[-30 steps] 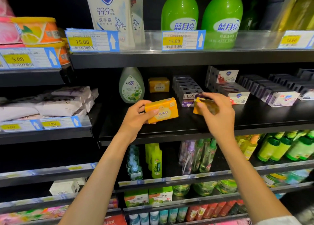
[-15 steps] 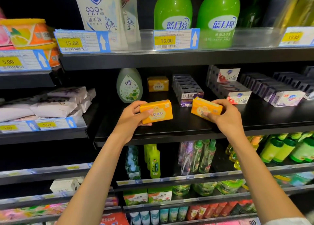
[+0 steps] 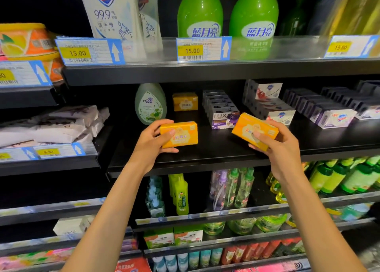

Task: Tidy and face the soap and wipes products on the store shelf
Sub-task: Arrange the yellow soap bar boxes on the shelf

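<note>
The left hand [image 3: 151, 142] gripped one yellow soap bar [image 3: 179, 134] by its left end, thumb across the printed front and fingers wrapped behind, holding it level above the front of the black shelf [image 3: 205, 156]. The right hand [image 3: 281, 146] clasped a second yellow soap bar [image 3: 251, 129] by its right end, tilted so its left corner rose toward the purple Lux boxes [image 3: 223, 118]. A third yellow bar [image 3: 185, 101] sat far back on the same shelf, beside a pale green bottle [image 3: 150, 105]. Whether either held bar touched the shelf could not be told from this angle; both seemed to hang just above it.

The bars looked like small wrapped blocks, stiff, fairly dense and easy to carry one-handed. Their glossy wrap was probably a little slippery, so a pinch across the short ends or the long edges would likely hold best, leaving the label face clear for turning it outward.
</note>
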A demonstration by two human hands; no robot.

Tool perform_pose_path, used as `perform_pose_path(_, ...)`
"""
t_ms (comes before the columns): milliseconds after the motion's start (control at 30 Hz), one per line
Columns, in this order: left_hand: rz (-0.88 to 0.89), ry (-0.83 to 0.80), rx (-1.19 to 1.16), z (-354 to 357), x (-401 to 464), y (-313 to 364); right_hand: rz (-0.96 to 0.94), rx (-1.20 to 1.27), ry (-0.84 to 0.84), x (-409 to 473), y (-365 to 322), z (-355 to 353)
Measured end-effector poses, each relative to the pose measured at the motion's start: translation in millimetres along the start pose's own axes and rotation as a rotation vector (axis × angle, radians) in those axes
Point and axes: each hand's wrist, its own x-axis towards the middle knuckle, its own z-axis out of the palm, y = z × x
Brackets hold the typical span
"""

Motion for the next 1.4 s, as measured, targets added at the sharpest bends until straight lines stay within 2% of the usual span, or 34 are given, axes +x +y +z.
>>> perform_pose_path(300, -0.013, -0.080, -0.029, -0.3, 0.1, -0.7, 0.017, -0.046, 0.092, -66.6, -6.2, -13.0)
perform_pose_path(533, 0.006, -0.213, -0.093, 29.0, -22.5, 10.2, 0.049, -0.015, 0.258, -122.9, -5.0, -50.6)
perform_pose_path(667, -0.012, -0.321, -0.135, 80.2, -44.9, -3.8, 0.074, -0.025, 0.364, -152.5, -7.9, -82.6)
perform_pose_path(1067, -0.398, -0.657, -0.197, 252.4, -113.7, -115.1, 0.075, 0.014, 0.734, -250.0, -5.1, -220.5)
perform_pose_path(1400, -0.574, -0.761, -0.177, 432.2, -156.9, -177.7, 0.126, 0.079, 0.986, -301.8, 7.7, -380.6)
